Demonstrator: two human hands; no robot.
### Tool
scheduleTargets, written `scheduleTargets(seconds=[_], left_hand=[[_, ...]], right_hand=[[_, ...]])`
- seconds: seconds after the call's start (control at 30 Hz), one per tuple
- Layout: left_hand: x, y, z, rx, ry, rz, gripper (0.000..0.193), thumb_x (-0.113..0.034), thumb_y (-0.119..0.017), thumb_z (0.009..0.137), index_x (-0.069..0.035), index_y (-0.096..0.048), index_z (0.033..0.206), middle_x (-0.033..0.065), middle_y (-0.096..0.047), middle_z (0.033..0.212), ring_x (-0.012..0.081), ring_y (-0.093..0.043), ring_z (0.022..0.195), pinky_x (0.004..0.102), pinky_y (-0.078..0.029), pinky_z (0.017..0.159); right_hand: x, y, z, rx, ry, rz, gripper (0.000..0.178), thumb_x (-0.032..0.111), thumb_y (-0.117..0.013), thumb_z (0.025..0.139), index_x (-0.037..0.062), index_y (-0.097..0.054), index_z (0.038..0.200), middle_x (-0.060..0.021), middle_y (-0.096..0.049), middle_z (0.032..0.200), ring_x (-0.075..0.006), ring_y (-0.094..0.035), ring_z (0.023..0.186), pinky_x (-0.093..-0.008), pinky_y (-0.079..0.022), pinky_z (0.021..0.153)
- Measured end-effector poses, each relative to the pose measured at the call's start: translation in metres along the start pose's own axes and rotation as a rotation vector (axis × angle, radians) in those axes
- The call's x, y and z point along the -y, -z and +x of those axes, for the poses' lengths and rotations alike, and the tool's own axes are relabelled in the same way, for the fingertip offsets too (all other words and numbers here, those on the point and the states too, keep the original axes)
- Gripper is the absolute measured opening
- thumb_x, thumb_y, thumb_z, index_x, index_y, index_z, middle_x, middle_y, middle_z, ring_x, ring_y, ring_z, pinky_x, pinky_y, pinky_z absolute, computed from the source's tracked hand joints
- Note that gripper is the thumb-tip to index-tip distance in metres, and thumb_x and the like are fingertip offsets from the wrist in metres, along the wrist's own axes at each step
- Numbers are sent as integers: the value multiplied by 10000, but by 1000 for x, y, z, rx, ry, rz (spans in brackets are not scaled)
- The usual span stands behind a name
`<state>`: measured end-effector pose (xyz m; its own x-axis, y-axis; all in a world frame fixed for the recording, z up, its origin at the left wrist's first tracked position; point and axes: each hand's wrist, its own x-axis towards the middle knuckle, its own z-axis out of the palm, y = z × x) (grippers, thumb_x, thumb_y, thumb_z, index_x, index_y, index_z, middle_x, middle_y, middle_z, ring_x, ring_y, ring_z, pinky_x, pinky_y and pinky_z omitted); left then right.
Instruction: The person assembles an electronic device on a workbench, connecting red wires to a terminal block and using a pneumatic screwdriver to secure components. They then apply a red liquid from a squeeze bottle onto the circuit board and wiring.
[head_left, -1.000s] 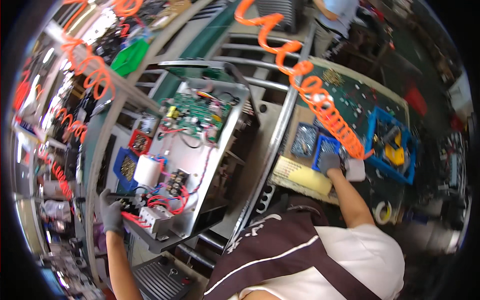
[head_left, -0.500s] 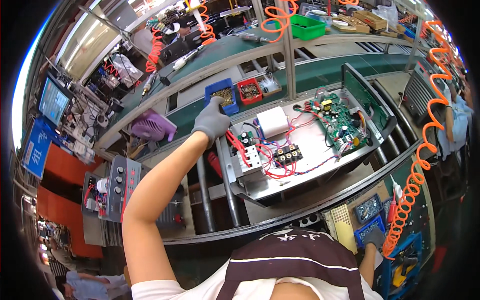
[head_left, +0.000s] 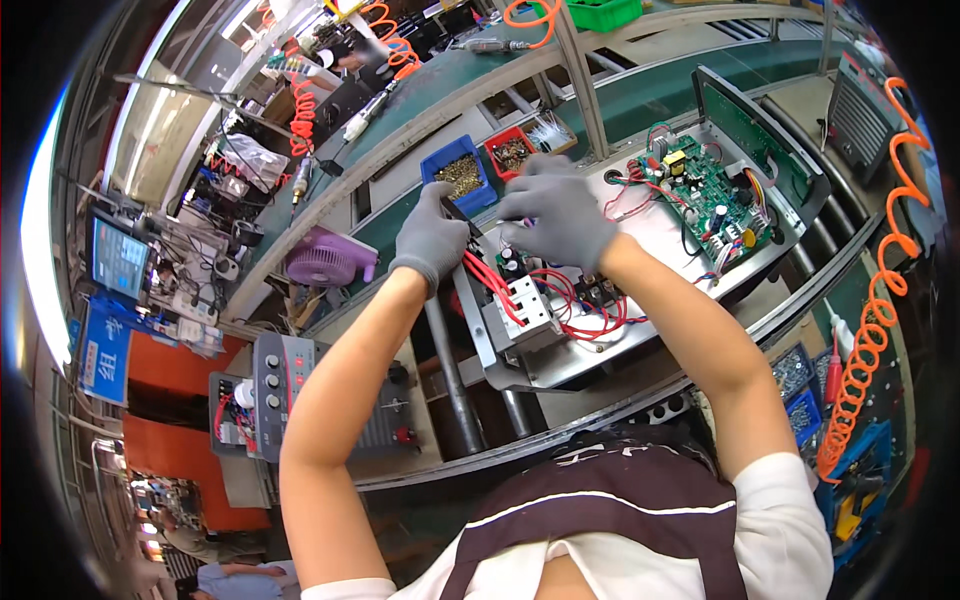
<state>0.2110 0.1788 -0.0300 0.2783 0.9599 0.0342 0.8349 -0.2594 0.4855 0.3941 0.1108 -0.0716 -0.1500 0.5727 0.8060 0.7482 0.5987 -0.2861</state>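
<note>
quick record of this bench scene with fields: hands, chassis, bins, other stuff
left hand: left hand, grey glove, at the near-left corner of the open metal chassis
right hand: right hand, grey glove, over the red wires
chassis: green circuit board at its right end, white breaker block near the hands
bins: blue bin and red bin of small parts behind the hands
other: purple fan, orange coiled hose

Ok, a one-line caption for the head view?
Two gloved hands, left hand and right hand, meet over red wires in an open metal chassis.

Two gloved hands (head_left: 433, 240) (head_left: 556, 213); one green circuit board (head_left: 700, 190); two small parts bins (head_left: 460, 177) (head_left: 512, 152); one purple fan (head_left: 322, 263)
</note>
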Motion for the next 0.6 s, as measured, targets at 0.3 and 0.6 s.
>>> scheduleTargets(seconds=[0.3, 0.6], left_hand=[[6, -2, -3, -47, -94, 24, 543, -112, -552, 725, -121, -470, 1262, 180, -633, 986, 323, -624, 949, 355, -460, 853], [3, -1, -5, -39, -60, 15, 540, -113, -555, 737, -115, -463, 1270, 177, -633, 986, 320, -623, 951, 353, -458, 860]], right_hand=[[0, -53, 7, 124, -20, -98, 146, 290, -707, 663, 159, -685, 725, 18, -597, 742, -203, -530, 873, -382, -395, 839], [-9, -55, 6, 181, 36, -13, 142, 276, -685, 720, 162, -681, 805, 13, -609, 777, -205, -531, 891, -375, -391, 842]])
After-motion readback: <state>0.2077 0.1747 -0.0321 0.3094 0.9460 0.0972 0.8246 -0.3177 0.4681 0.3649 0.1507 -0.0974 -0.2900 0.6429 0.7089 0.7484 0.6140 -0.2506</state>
